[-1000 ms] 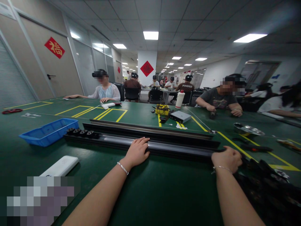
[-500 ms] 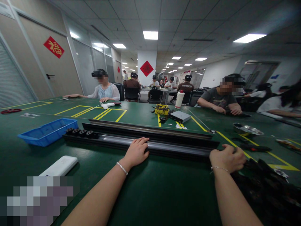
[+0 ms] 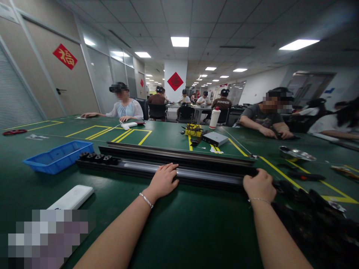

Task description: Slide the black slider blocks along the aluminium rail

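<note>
A long black rail point(image 3: 207, 177) with a shiny grey top strip lies crosswise in front of me. My left hand point(image 3: 165, 180) rests over its middle, fingers across the top and thumb on the near side. At the rail's right end, my right hand point(image 3: 259, 185) is closed, its fingers curled; what they hold is hidden behind the hand. Several small black blocks point(image 3: 98, 157) sit in a row at the rail's left end. Just behind lies a second black rail point(image 3: 179, 155). A dark heap of black parts point(image 3: 314, 216) lies to the right of my right forearm.
A blue tray point(image 3: 56, 158) stands left of the rails, with a white power bank point(image 3: 71, 197) nearer me. Further back are a yellow box with cables point(image 3: 193, 130), a grey box point(image 3: 215, 138), a white bottle point(image 3: 214, 118) and a metal bowl point(image 3: 297, 153). People sit across the green table.
My right hand has moved left, from beyond the rail's right end onto that end. My left hand keeps its place on the rail.
</note>
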`<state>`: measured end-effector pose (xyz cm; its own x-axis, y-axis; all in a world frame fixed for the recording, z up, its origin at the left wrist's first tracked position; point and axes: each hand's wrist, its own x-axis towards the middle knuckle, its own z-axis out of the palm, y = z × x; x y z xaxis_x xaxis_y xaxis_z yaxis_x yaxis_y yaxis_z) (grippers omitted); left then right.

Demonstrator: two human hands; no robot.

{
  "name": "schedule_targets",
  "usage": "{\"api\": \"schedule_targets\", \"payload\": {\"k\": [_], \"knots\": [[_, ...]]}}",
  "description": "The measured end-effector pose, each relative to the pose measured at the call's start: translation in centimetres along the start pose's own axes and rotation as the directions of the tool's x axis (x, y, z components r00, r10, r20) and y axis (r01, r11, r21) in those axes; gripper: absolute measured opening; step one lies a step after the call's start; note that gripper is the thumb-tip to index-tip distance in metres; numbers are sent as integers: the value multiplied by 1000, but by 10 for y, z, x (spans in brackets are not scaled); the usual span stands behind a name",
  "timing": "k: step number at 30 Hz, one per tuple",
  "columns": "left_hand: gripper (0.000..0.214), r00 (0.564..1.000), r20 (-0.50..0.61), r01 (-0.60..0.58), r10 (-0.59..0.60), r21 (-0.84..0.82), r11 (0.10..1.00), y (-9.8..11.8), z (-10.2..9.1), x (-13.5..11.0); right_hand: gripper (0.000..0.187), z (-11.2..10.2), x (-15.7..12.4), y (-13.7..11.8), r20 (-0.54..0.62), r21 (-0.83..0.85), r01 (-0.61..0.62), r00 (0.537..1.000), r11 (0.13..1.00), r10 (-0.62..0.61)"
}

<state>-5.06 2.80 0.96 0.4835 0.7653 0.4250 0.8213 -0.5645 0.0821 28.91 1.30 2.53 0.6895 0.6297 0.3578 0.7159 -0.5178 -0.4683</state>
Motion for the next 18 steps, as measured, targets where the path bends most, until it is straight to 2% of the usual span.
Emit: {"api": "schedule_targets", "payload": {"k": [6, 12, 15, 18], "knots": [[22, 1000, -4, 27, -27, -55, 998, -3, 1, 0, 52, 2, 1, 1, -2, -49, -2, 1000, 999, 1], [25, 983, -94, 149, -160, -118, 982, -10, -4, 2, 54, 4, 2, 2, 1, -66, 6, 1000, 998, -6], [19, 925, -219, 296, -311, -102, 950, -25, -5, 0, 56, 4, 4, 2, 28, -82, 5, 1000, 997, -3], [18, 799, -343, 486, -493, -113, 866, -49, -8, -4, 53, 5, 5, 4, 53, -98, 27, 998, 995, -22]]}}
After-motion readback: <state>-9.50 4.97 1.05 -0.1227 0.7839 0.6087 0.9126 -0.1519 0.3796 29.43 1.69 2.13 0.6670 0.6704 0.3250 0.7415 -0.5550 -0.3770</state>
